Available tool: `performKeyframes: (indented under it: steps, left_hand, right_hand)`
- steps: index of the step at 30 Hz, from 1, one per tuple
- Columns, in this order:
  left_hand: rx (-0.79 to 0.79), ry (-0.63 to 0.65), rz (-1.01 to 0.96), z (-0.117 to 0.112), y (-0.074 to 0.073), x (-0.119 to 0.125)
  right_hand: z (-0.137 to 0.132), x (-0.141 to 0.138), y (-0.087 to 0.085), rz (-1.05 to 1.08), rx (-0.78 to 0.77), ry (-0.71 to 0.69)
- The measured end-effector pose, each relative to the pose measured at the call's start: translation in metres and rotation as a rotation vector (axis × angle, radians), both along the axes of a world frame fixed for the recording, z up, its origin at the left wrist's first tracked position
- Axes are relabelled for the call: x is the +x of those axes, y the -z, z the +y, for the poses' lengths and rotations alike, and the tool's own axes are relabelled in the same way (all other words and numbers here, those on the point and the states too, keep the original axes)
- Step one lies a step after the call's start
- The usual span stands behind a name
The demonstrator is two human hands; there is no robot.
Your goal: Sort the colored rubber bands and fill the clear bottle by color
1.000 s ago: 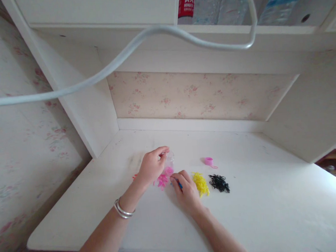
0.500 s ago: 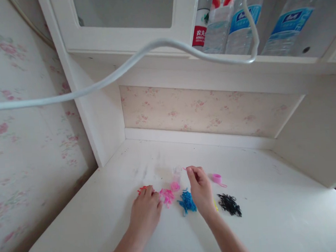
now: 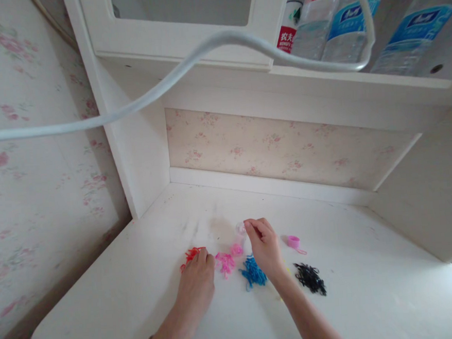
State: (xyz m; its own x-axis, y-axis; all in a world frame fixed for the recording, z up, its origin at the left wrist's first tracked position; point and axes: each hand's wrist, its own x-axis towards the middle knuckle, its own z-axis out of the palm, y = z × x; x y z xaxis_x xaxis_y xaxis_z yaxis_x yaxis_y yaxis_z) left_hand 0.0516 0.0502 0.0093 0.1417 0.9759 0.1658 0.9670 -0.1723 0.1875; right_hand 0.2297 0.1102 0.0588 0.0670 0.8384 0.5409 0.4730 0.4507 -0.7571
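My left hand [image 3: 198,275] rests palm down on the white desk, its fingers loosely bent at the near edge of a pile of red rubber bands [image 3: 191,254]. Beside its fingertips lies a pile of pink rubber bands [image 3: 225,263]. My right hand [image 3: 262,242] is raised, thumb and forefinger pinched at the clear top of a small clear-and-pink object [image 3: 240,231]. What the pinch holds is too small to make out. Under this hand lies a pile of blue rubber bands [image 3: 252,272], and a few yellow bits are partly hidden by the right forearm.
To the right lie a pile of black rubber bands [image 3: 310,278] and a pink ring-shaped piece [image 3: 293,241] with a pink loop. A white cable [image 3: 187,63] crosses the view in front of the cabinet. Several plastic bottles [image 3: 350,31] stand on the upper shelf.
My right hand has moved slightly left to the clear object; the pink strand at its fingertips no longer shows. My left hand has drawn back a little, uncovering more red bands.
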Motion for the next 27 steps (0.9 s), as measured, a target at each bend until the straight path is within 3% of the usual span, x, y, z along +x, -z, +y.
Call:
performKeyframes:
  steps: [5,9,13,22,27]
  left_hand:
    - [0.066,0.054,-0.154,0.002,-0.002,-0.006]
    - [0.105,0.100,-0.331,0.004,-0.012,-0.008]
    - [0.127,0.098,-0.500,0.006,-0.031,-0.003]
    - [0.221,0.183,-0.695,0.026,-0.089,0.017]
    - [0.259,0.204,-0.675,0.046,-0.103,0.029]
  right_hand:
    - [-0.030,0.003,0.015,-0.061,0.074,0.055]
    - [-0.055,-0.001,0.042,-0.415,0.060,-0.060]
    - [-0.060,-0.006,0.058,-0.695,0.053,-0.047]
    - [-0.059,-0.009,0.064,-0.819,0.119,-0.016]
    - [-0.062,-0.008,0.063,-0.789,0.125,-0.019]
